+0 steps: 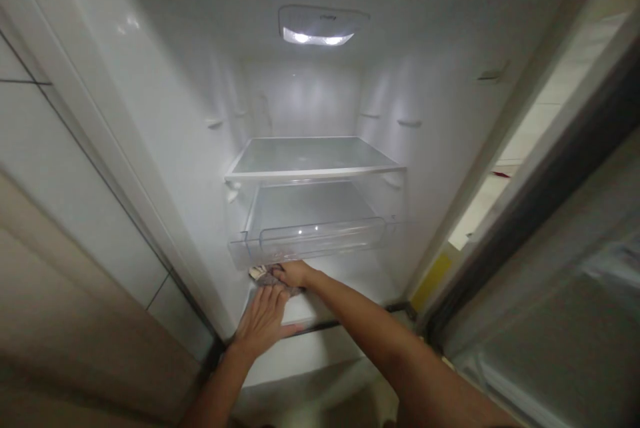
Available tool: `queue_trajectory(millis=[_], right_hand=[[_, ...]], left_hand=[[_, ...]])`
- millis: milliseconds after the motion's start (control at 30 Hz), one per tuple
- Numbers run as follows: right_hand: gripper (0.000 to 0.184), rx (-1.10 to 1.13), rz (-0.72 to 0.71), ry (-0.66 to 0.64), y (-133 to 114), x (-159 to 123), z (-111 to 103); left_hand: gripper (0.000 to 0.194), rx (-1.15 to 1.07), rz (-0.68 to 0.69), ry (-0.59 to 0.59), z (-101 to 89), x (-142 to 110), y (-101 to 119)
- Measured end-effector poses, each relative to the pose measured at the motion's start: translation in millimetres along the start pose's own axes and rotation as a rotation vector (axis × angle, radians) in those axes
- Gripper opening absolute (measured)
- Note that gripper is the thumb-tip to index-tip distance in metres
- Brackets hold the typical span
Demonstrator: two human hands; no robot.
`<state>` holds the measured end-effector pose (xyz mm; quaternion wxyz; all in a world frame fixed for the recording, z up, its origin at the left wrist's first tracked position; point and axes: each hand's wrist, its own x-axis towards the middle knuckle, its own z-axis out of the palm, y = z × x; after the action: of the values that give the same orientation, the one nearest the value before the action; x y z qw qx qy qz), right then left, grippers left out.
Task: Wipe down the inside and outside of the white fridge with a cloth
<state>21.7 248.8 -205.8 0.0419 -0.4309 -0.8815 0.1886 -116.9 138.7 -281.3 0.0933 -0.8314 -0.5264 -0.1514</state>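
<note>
Inside an open refrigerator (435, 148), my right hand (295, 273) is closed on a crumpled, patterned cloth (267, 273). It presses the cloth to the left part of the white bottom surface (350, 281), just under a clear plastic drawer (325, 236). My left hand (265, 318) lies flat at the front left of that surface, fingers stretched out and thumb by the front edge. Its fingertips reach the near side of the cloth. Part of the cloth is hidden under my right hand.
Above the drawer sits a glass shelf (315, 155) with a white rim. A lit lamp (320, 35) is set in the ceiling. The open door (560, 295) stands at the right, and a tiled wall (90, 148) runs along the left.
</note>
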Motion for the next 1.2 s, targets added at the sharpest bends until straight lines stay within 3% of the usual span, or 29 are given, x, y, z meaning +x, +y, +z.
queue_trajectory(millis=[100,233,300,367,433,567,633,700,767,833,933,1000,1067,1133,1200], right_hand=[[0.049,-0.04,0.035,0.011,34.0,-39.6,-17.6],[0.042,-0.145,0.346,0.129,98.8,-101.2,-47.1],[0.047,-0.191,0.496,0.191,114.3,-120.3,-57.5],[0.049,-0.218,0.565,0.246,106.9,-124.9,-57.6],[0.046,-0.224,0.531,0.28,78.2,-117.4,-44.4],[0.049,-0.207,0.253,0.26,4.9,-97.4,5.0],[0.056,-0.216,0.11,0.254,-12.7,-100.3,23.3],[0.058,-0.232,0.003,0.226,-9.5,-115.6,27.9],[0.056,-0.241,-0.021,0.192,10.3,-139.8,19.3],[0.05,-0.234,0.088,0.215,36.8,-165.6,3.7],[0.039,-0.225,0.377,0.314,67.4,-189.1,-17.0],[0.039,-0.234,0.519,0.372,73.1,-188.9,-21.6],[0.039,-0.234,0.618,0.406,67.1,-179.6,-18.4],[0.038,-0.229,0.652,0.422,54.0,-169.1,-11.1],[0.037,-0.226,0.617,0.425,39.9,-164.4,-3.4]], left_hand=[[0.068,0.048,0.026,0.045,0.5,-3.9,-0.3],[0.069,0.098,0.092,0.193,8.1,-3.8,-5.5],[0.073,0.099,0.125,0.262,12.5,-1.7,-8.8],[0.078,0.085,0.144,0.308,15.7,1.0,-11.8],[0.087,0.061,0.153,0.33,17.7,3.3,-14.2],[0.108,-0.015,0.148,0.345,21.9,5.0,-16.9],[0.114,-0.091,0.127,0.316,24.7,5.1,-17.9],[0.11,-0.165,0.078,0.218,27.3,5.4,-19.5],[0.1,-0.192,0.031,0.087,29.5,5.6,-22.0],[0.092,-0.17,0.015,-0.012,31.7,4.8,-24.3],[0.086,-0.118,-0.001,-0.047,32.3,-0.1,-21.5],[0.076,-0.097,0.022,0.005,23.1,-3.2,-11.1],[0.057,-0.085,0.124,0.114,-1.5,-1.1,7.5],[0.042,-0.048,0.22,0.263,-42.9,10.6,31.4],[0.041,0.057,0.138,0.406,-94.5,33.5,54.7]])
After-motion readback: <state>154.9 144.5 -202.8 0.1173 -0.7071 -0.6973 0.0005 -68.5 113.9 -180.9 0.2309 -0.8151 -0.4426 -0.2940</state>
